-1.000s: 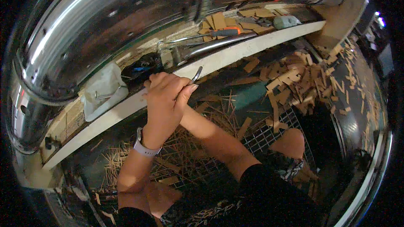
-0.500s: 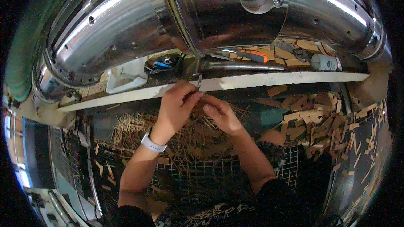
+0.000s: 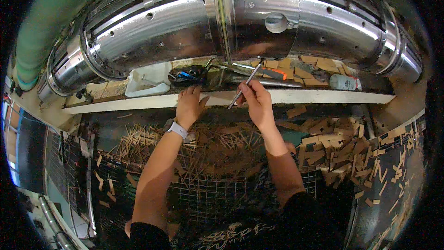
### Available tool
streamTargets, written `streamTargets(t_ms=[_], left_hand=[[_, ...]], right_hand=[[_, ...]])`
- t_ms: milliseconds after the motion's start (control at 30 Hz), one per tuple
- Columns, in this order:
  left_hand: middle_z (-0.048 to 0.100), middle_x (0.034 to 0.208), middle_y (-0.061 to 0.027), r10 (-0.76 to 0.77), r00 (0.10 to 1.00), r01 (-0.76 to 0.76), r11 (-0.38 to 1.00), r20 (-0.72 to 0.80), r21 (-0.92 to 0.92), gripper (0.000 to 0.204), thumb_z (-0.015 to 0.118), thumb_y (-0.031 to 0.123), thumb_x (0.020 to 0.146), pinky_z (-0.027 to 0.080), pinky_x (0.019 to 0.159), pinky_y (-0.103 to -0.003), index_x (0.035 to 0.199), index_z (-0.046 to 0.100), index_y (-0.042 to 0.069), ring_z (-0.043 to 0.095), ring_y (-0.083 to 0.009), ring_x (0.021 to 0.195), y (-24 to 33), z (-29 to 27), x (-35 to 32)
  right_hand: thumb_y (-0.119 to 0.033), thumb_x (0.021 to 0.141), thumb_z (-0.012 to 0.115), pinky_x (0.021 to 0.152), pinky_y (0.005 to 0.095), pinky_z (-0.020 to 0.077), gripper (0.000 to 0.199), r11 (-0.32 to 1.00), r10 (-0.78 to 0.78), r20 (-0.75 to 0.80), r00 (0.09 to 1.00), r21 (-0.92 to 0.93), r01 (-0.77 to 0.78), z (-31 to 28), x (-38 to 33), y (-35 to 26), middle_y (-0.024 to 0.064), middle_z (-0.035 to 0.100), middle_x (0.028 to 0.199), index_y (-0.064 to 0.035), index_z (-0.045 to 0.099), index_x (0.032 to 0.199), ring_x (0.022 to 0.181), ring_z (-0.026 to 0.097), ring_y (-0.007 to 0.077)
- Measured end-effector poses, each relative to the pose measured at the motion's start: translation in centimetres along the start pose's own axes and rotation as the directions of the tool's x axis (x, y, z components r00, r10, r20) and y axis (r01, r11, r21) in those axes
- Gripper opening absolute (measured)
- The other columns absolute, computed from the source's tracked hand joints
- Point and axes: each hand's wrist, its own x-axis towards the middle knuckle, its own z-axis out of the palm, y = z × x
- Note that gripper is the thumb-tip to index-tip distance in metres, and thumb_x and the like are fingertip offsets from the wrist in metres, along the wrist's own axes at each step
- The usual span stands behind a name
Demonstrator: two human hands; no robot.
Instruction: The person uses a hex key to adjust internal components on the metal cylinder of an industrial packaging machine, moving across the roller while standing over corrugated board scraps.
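Observation:
A slim metal rod stands slanted in my right hand, pinched between thumb and fingers. Its upper end reaches the lower edge of a large shiny metal cylinder; whether it touches or enters anything there, I cannot tell. My left hand, with a pale watch strap at the wrist, rests on the long whitish bar, fingers laid over its upper edge and nothing visible in them. Behind the left hand lies a dark pouch-like holder with something blue in it. An orange-and-grey-handled tool lies beyond the right hand.
A white plastic tub sits on the left of the ledge, a white bottle on the right. Cardboard offcuts pile up below the bar at right, thin strips at left. A wire grid lies beneath.
My hands have come apart: the left now lies on the bar, while the right has risen to the cylinder's edge with the rod. The view has shifted slightly.

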Motion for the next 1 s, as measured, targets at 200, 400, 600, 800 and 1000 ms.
streamTargets(t_ms=[200,400,600,800,1000], left_hand=[[0.052,0.105,-0.0135,-0.14,0.978,0.1,0.964,0.153,0.246,0.055,0.065,0.043,0.075,0.04,0.086,-0.041,0.109,0.054,0.001,0.048,-0.0296,0.101,0.4,2.1,0.2],[0.052,0.105,-0.0121,-0.138,0.982,0.091,0.944,0.128,0.316,0.051,0.063,0.043,0.077,0.04,0.086,-0.039,0.106,0.055,0.002,0.046,-0.0275,0.103,0.9,1.8,0.2],[0.052,0.103,-0.0125,-0.063,0.99,0.028,0.966,0.127,0.257,0.049,0.066,0.038,0.075,0.041,0.082,-0.039,0.104,0.055,0.001,0.046,-0.0286,0.099,-0.6,2.9,0.6],[0.051,0.097,-0.0127,-0.155,0.98,0.126,0.968,0.124,0.216,0.04,0.066,0.033,0.075,0.041,0.079,-0.041,0.096,0.055,0.001,0.047,-0.0298,0.094,1.6,1.3,0.9],[0.05,0.093,-0.0126,-0.106,0.994,0.099,0.983,0.038,0.153,0.038,0.066,0.034,0.075,0.042,0.077,-0.042,0.091,0.055,0.002,0.048,-0.0306,0.092,1.2,1.9,1.0]], right_hand=[[-0.014,0.093,0.048,0.053,0.0253,0.044,0.016,0.998,-0.003,0.006,1.0,0.063,0.003,0.2,0.8,0.0,0.0034,0.052,0.072,0.0003,0.051,0.088,0.058,0.052,0.0102],[-0.019,0.095,0.044,0.061,0.0302,0.0477,0.021,0.895,0.01,0.017,1.0,0.447,-0.017,2.0,1.0,-0.3,0.0072,0.054,0.083,0.0006,0.051,0.092,0.067,0.055,0.014],[-0.023,0.095,0.043,0.064,0.032,0.0492,0.024,0.682,0.017,-0.07,0.997,0.731,0.04,4.7,2.6,0.1,0.0094,0.055,0.084,0.0001,0.051,0.094,0.069,0.057,0.017],[-0.025,0.095,0.043,0.057,0.0286,0.0453,0.026,0.847,-0.002,-0.066,0.998,0.531,0.037,3.3,1.3,1.8,0.0066,0.053,0.076,-0.001,0.052,0.089,0.061,0.053,0.0138],[-0.028,0.095,0.044,0.051,0.0209,0.0381,0.027,0.922,0.092,-0.106,0.99,0.384,-0.045,1.2,0.0,1.2,-0.0006,0.053,0.071,-0.0058,0.054,0.084,0.057,0.045,0.0048]])
